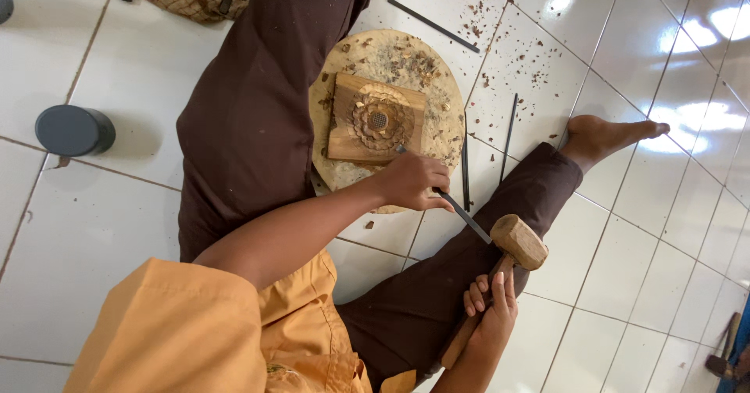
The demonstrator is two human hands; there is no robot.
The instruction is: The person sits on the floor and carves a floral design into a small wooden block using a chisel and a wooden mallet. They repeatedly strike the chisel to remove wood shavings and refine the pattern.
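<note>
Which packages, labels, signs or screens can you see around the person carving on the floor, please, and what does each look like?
None in view: no package, label, sign or screen shows. Only the carved wooden block on a round board, chisels, a mallet and a dark grey cylinder on white tiles.

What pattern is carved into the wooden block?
A flower-like rosette with a cross-hatched centre on the wooden block, seen in the head view.

The left hand [414, 180] is extended forward with a bare forearm, its fingers curled into a closed grip, knuckles turned up. The right hand [491, 305] stays lower and nearer the body, its fingers wrapped in a tight grip, wrist bent slightly upward.
</note>
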